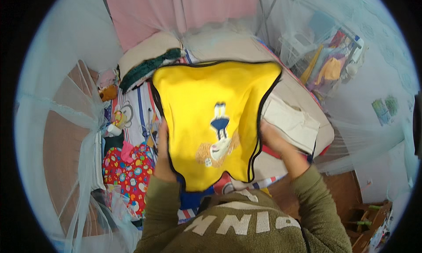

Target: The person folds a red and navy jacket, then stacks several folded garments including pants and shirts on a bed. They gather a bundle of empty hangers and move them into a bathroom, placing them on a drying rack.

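Note:
A yellow cloth garment (194,101) with black edging, perhaps a vest or bib, is spread out between my two hands above the bed. It bears an embroidered doll figure (220,134), which appears upside down from here. My left hand (163,151) grips the garment's left edge, its fingers partly hidden by the cloth. On the opposite edge, my right hand (275,137) holds the black trim, with the fingertips out of sight behind it. Just right of that hand, a folded cream cloth (291,121) lies on the beige bedding (310,103).
A red patterned cloth (127,174) and a white cylindrical container (114,130) lie at the left. Behind the garment are a dark green cloth (148,68) and a beige pillow (141,52). Mosquito netting (89,147) hangs around the bed. Clothes (329,68) hang at the right.

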Motion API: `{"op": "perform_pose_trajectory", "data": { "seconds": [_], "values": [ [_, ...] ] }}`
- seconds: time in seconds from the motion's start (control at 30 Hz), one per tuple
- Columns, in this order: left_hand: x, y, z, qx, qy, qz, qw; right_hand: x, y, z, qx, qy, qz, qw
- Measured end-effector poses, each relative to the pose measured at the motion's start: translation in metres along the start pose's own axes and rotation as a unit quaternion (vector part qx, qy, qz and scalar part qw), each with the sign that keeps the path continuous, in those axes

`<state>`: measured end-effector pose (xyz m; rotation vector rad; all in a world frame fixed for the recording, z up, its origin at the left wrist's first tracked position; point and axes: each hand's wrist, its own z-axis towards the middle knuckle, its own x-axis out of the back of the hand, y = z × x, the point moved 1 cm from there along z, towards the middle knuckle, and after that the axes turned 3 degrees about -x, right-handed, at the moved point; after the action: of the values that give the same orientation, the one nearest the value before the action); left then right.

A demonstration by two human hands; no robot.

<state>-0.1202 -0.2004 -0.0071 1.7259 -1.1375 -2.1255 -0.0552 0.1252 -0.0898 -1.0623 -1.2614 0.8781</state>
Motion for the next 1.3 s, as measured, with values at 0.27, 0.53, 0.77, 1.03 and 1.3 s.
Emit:
{"op": "perform_pose_trajectory", "data": {
  "seconds": [0.27,0.53,0.77,1.03,1.3],
  "values": [
    [0.159,-0.058,-0.026,0.195,0.182,0.083,0.96,-0.065,0.036,0.004,-0.231,-0.066,0.298,0.924],
    [0.12,-0.004,-0.028,0.048,0.068,0.033,0.996,-0.007,-0.02,0.002,-0.215,-0.049,0.418,0.881],
    [0.146,-0.075,-0.021,-0.092,0.12,0.38,0.913,0.0,0.055,-0.024,-0.122,0.096,0.216,0.964],
    [0.119,-0.082,-0.014,0.128,-0.026,0.601,0.788,0.033,0.085,-0.038,-0.06,-0.02,-0.063,0.996],
    [0.077,-0.084,0.03,-0.116,-0.035,0.716,0.687,0.11,0.057,-0.009,0.106,0.085,-0.298,0.945]
  ]
}}
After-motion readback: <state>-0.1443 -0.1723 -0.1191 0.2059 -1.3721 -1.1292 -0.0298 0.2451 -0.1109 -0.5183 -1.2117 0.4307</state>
